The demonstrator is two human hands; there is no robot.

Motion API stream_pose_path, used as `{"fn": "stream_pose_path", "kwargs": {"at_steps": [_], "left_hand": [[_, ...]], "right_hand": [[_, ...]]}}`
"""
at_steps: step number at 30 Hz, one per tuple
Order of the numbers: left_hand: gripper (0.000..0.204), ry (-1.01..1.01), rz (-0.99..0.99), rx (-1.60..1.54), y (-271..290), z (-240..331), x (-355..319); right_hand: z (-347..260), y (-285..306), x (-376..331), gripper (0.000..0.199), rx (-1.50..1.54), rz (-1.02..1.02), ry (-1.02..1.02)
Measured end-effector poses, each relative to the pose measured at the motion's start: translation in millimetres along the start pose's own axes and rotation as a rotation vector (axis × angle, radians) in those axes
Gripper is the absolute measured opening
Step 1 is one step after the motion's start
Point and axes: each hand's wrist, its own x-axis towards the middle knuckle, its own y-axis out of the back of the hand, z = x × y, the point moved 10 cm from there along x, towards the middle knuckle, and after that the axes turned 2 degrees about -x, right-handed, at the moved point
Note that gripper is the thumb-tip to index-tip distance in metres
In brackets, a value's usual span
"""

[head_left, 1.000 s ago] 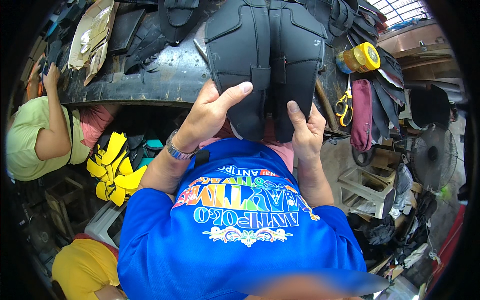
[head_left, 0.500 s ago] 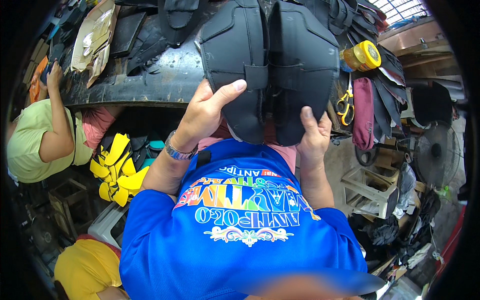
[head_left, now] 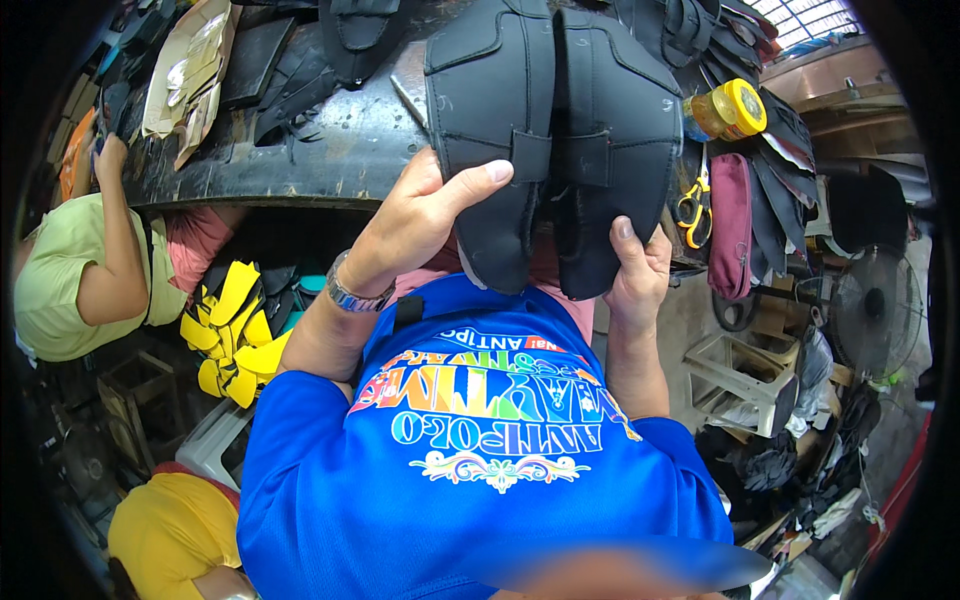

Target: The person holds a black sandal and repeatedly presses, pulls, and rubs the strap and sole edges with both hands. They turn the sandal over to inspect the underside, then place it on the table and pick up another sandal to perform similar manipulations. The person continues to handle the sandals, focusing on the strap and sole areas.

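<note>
Two black stitched shoe uppers hang side by side in front of my chest, over the table's near edge. My left hand (head_left: 425, 210) grips the left shoe upper (head_left: 485, 110), thumb flat on its face below a strap, fingers hidden behind. On the right shoe upper (head_left: 625, 110), my right hand (head_left: 640, 272) holds the lower outer edge, its thumb pointing up and the fingers curled behind. The inner edges of the uppers stand close together with a dark gap between them. Small pale marks show on their outer sides.
The dark worktable (head_left: 290, 165) carries a carton of cut pieces (head_left: 188, 85) and black parts. At the right are a yellow-lidded jar (head_left: 725, 110), yellow-handled scissors (head_left: 694, 208) and a maroon pouch (head_left: 730, 225). Co-workers (head_left: 85, 270) sit leftward, near yellow pieces (head_left: 235, 330). A stool (head_left: 740, 385) stands right.
Both hands have shifted slightly to the right with the shoe uppers. The left upper now stands a little away from a pointed pale object on the table. The grip is the same.
</note>
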Motion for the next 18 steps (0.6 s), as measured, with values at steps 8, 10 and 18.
{"fn": "stream_pose_path", "kwargs": {"at_steps": [8,10,18], "left_hand": [[0.031,0.024,-0.012,0.009,-1,-2,-1],[0.031,0.026,-0.005,-0.003,-1,-2,-2],[0.029,-0.027,-0.003,-0.270,11,-13,-5]], "right_hand": [[-1,-11,-1,0.025,-0.023,-0.077,-0.012],[-2,-13,-2,0.027,-0.025,-0.081,-0.018],[-40,-60,-13,0.051,-0.681,-0.230,0.265]]}}
